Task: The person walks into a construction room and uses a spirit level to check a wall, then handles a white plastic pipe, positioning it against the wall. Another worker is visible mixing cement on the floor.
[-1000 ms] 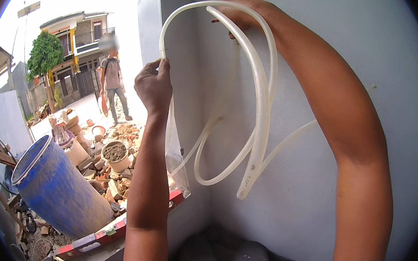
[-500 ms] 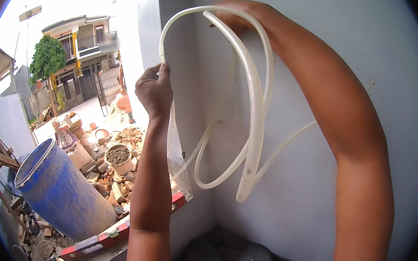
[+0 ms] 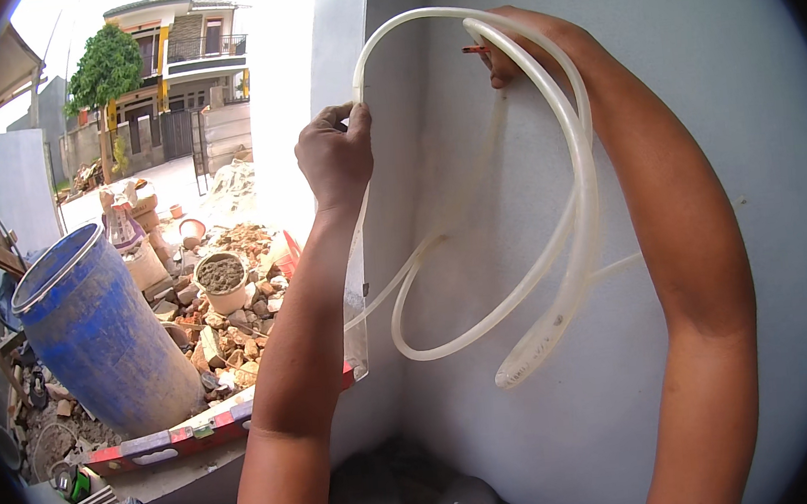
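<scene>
A clear, milky plastic hose (image 3: pixel 423 348) hangs in wide loops before the grey wall. Close to the wall's outer edge, my left hand (image 3: pixel 336 157) is closed in a pinch on the hose, thumb uppermost. From there the hose arches over to the right and crosses in front of my right hand (image 3: pixel 524 40). That hand is raised against the wall, fingers curled round a thin red pencil-like stick (image 3: pixel 475 50) whose end pokes out to the left. Whether the right fingers also grip the hose cannot be made out. The lowest loop hangs free, with small bubbles or specks inside.
A red spirit level (image 3: pixel 176 445) lies along the ledge at lower left. Beyond stand a blue drum (image 3: pixel 103 331), a bucket of mortar (image 3: pixel 224 282) and broken bricks (image 3: pixel 211 350). A green-black tape measure (image 3: pixel 74 484) sits near stacked tiles. The grey wall (image 3: pixel 694 63) fills the right.
Both hands and the hose loops appear further right in the picture. The red stick's end shows more clearly at my right hand. A person outside is no longer seen.
</scene>
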`<state>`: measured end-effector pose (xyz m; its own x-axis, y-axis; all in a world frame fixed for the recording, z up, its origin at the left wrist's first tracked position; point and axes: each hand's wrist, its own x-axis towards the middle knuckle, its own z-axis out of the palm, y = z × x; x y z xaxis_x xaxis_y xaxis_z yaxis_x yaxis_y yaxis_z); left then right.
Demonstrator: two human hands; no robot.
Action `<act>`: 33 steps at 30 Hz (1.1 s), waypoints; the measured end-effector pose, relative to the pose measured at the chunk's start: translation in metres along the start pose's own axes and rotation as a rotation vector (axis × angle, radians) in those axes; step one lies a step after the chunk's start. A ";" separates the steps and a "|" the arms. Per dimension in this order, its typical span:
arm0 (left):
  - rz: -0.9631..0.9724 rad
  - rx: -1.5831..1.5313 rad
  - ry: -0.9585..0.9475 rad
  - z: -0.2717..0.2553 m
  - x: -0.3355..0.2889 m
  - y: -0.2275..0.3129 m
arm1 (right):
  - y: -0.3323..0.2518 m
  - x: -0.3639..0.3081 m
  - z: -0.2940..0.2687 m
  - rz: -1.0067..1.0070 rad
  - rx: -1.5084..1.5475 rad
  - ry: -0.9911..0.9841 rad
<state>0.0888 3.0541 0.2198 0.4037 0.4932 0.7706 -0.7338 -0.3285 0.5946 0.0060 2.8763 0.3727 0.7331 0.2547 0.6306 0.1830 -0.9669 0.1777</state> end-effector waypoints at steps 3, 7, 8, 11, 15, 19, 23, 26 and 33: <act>0.008 -0.007 0.002 0.000 0.000 0.001 | 0.003 0.008 -0.001 0.019 0.026 -0.044; 0.025 -0.009 0.018 0.000 -0.001 0.001 | 0.005 0.011 -0.003 -0.020 0.069 -0.061; 0.029 -0.006 0.019 0.000 0.000 0.000 | 0.005 0.011 -0.002 -0.005 0.081 -0.046; 0.039 -0.002 0.023 0.000 0.000 -0.001 | 0.006 0.010 0.000 0.027 0.097 -0.025; 0.049 0.007 0.025 0.000 0.000 -0.002 | 0.008 0.012 0.005 0.035 0.121 -0.004; 0.045 -0.002 0.030 0.000 -0.001 0.000 | 0.008 0.010 0.007 -0.001 0.139 0.021; 0.028 0.010 0.018 -0.001 -0.001 0.002 | 0.000 0.002 0.002 -0.022 0.073 0.004; 0.015 0.011 0.011 -0.001 -0.001 0.003 | -0.007 -0.005 -0.002 -0.012 -0.037 -0.014; 0.002 0.022 -0.002 -0.002 0.000 0.003 | -0.011 -0.003 -0.006 -0.056 -0.156 -0.070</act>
<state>0.0853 3.0542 0.2211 0.4031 0.4906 0.7725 -0.7226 -0.3473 0.5977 -0.0019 2.8858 0.3732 0.7693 0.3009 0.5636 0.1248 -0.9359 0.3293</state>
